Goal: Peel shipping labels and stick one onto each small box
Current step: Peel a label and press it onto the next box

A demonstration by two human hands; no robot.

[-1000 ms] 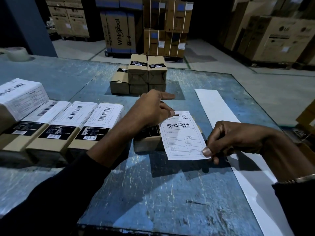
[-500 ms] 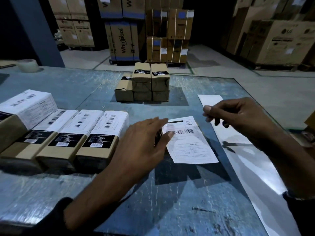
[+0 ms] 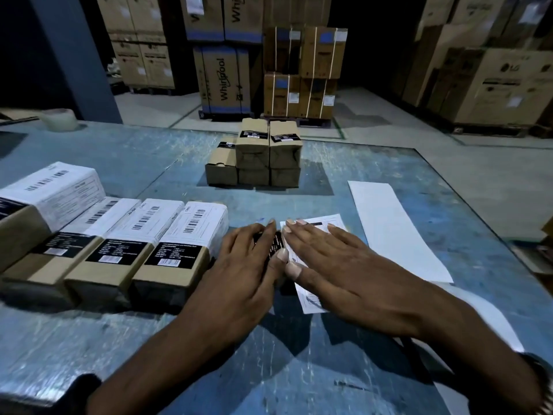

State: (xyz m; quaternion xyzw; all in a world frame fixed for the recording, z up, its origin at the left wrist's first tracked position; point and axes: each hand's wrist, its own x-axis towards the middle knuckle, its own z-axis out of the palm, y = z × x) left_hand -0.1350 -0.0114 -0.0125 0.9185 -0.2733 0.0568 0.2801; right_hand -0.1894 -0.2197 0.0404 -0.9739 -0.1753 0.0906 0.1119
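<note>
White label [image 3: 321, 232] is down on the small box [image 3: 276, 248] right now, and most of that box is hidden under the two hands, so I can only see a sliver of its black printed patch between the fingers. It sits on the blue tabletop [image 3: 167, 163], just beside the row of boxes that already have labels [image 3: 167, 235].

Left hand [image 3: 239, 277] is flat with straight fingers, resting on the near part of the box and not gripping anything. Right hand [image 3: 332, 265] is also flat and spread, pressing on the label, nothing pinched.

My take on doing this bit well: the left hand should pin the box so it can't skate, while the right sweeps from the stuck edge outward so no bubbles get trapped. A good chunk of the label seems to hang off the right side of the box, so I'd fold that over the edge and rub it down the side, like on the finished ones.

Risk is a crease if you press the middle first.

Unlabelled boxes [image 3: 254, 154] wait in a stack further back, and the backing sheet [image 3: 395, 223] lies to the right.
</note>
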